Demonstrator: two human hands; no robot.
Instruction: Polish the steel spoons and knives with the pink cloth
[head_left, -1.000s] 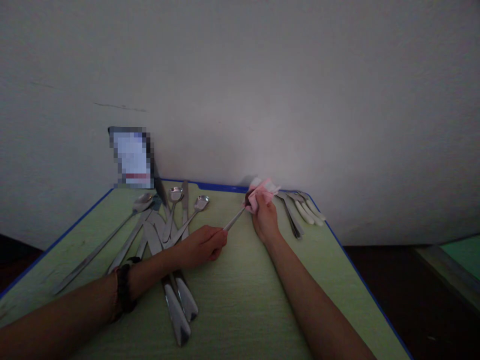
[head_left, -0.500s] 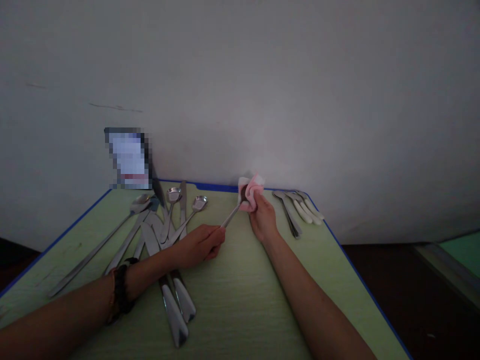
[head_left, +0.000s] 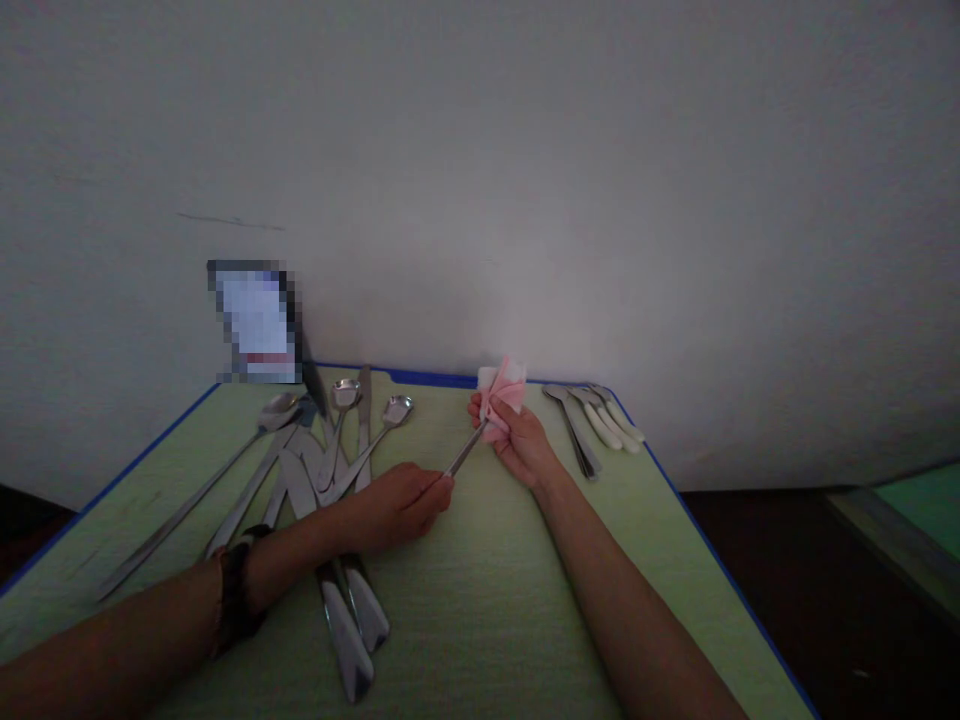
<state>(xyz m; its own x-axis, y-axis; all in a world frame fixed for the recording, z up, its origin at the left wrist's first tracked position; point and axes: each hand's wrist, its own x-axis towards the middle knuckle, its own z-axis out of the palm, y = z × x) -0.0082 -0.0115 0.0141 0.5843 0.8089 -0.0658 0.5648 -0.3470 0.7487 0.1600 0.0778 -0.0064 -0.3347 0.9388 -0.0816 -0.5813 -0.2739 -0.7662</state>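
My left hand (head_left: 401, 503) pinches the handle end of a thin metal spoon (head_left: 463, 452) just above the green table (head_left: 480, 590). My right hand (head_left: 517, 440) is closed around a pink cloth (head_left: 501, 391) that wraps the spoon's bowl, so the bowl is hidden. A dark band sits on my left wrist (head_left: 232, 600).
A pile of metal spoons and knives (head_left: 330, 470) lies on the left half of the table, partly under my left arm. A small group of cutlery with white handles (head_left: 596, 420) lies at the back right. A blurred card (head_left: 255, 320) leans on the wall. The table's blue edge (head_left: 720, 570) runs along the right.
My right hand has turned and slid the pink cloth over the spoon's bowl, which showed half a second ago. The left hand stays almost still on the handle.
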